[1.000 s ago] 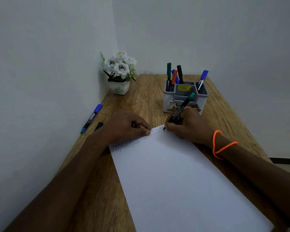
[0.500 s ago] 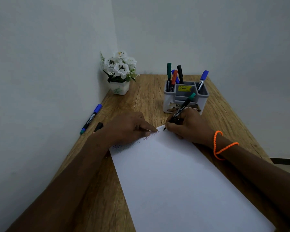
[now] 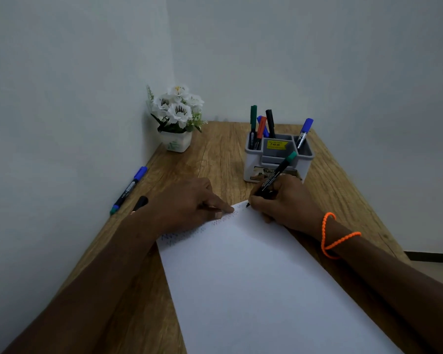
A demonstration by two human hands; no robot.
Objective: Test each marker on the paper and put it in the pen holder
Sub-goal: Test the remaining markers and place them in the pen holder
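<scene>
My right hand (image 3: 287, 203) grips a black marker with a green end (image 3: 276, 176), its tip touching the far corner of the white paper (image 3: 253, 277). Zigzag test marks run along the paper's top edge. My left hand (image 3: 189, 205) lies flat on that edge, fingers stretched out and pressing the sheet close to the marker tip. The grey pen holder (image 3: 251, 162) stands just behind my right hand with several markers upright in it. A blue-capped marker (image 3: 129, 189) lies by the left wall. A black marker (image 3: 140, 202) lies beside it, partly hidden behind my left wrist.
A white pot of white flowers (image 3: 177, 141) stands in the far left corner of the wooden table (image 3: 220, 154). Walls close the table in on the left and at the back. The table's right edge is open.
My left hand has slid to the right along the paper's top edge, and its fingertips now lie closer to the marker tip. My right hand and the marker have hardly moved.
</scene>
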